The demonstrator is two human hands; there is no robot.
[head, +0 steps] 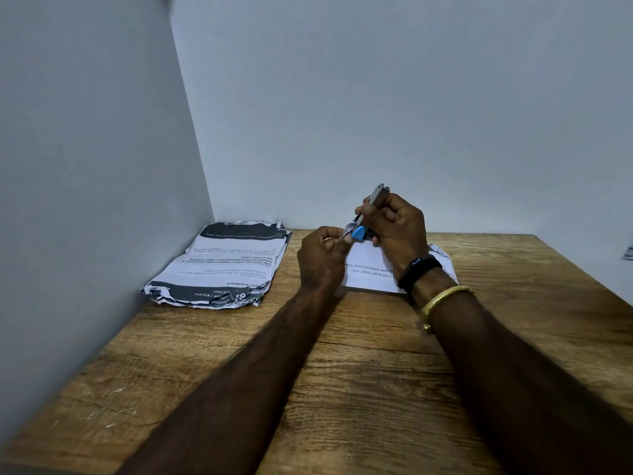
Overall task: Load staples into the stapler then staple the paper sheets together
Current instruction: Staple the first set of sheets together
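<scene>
On the near part of the wooden table (359, 389) nothing but two bare forearms reaching forward; right wrist wears a gold bangle (445, 296) and a black wristband (419, 267). Mid-table, both hands are raised just above a white printed sheet (368, 270), probably kept under them so it's ready to staple. Right hand (397, 228) has its fingers wrapped around the stapler (379, 194), tilted with the metal end up and the blue part (359, 232) low, likely to present the magazine to the other hand. Left hand (322, 257) is curled, thumb and fingertips pinching a small shiny piece at the blue end, likely a staple strip (350, 229); too small to be sure. Judged step: loading, not stapling yet. Further left, against the side wall, a stack of torn printed papers (222, 262) lies flat, well apart from the hands. Behind it all, a plain grey wall (376, 97).
</scene>
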